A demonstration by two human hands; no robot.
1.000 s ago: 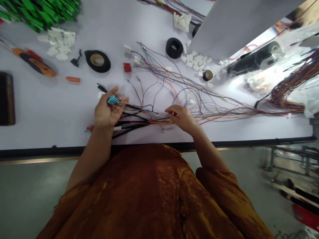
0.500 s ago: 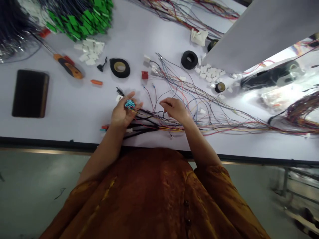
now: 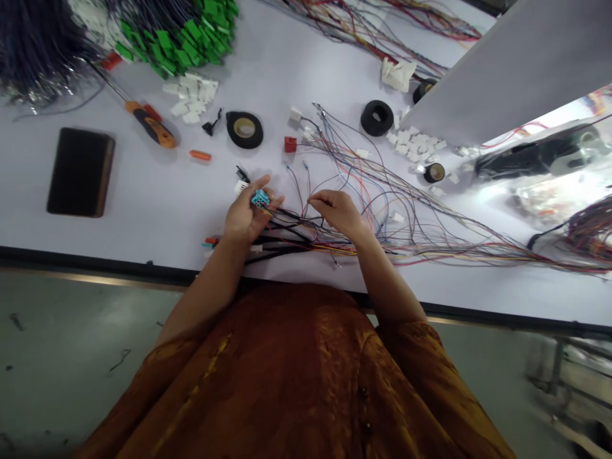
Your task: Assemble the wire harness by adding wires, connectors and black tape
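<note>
My left hand (image 3: 245, 213) is turned palm up, its fingers curled round a light-blue connector housing (image 3: 261, 199) with many small cavities. Dark wires run from the housing to the right. My right hand (image 3: 338, 210) is closed in a pinch at a thin wire (image 3: 306, 191), to the right of the connector. Its fingertips hide the exact point of contact. Two thin wires with small blue terminals stick up just left of these fingertips. Black-sleeved branches of the wire harness (image 3: 287, 245) lie below both hands. A red connector (image 3: 290, 144) rests on the table above them.
Tape rolls (image 3: 245, 129), (image 3: 377, 118), a screwdriver (image 3: 152, 124), an orange piece (image 3: 199, 155) and a dark flat case (image 3: 81, 172) lie around. White connectors (image 3: 415, 144) and green-ended wires (image 3: 191, 41) sit farther back. A pale upright panel (image 3: 497, 70) stands at right.
The view has shifted, so the table's things appear farther right. Relative to them, my right hand has moved left to the thin wires. My left hand still holds the connector.
</note>
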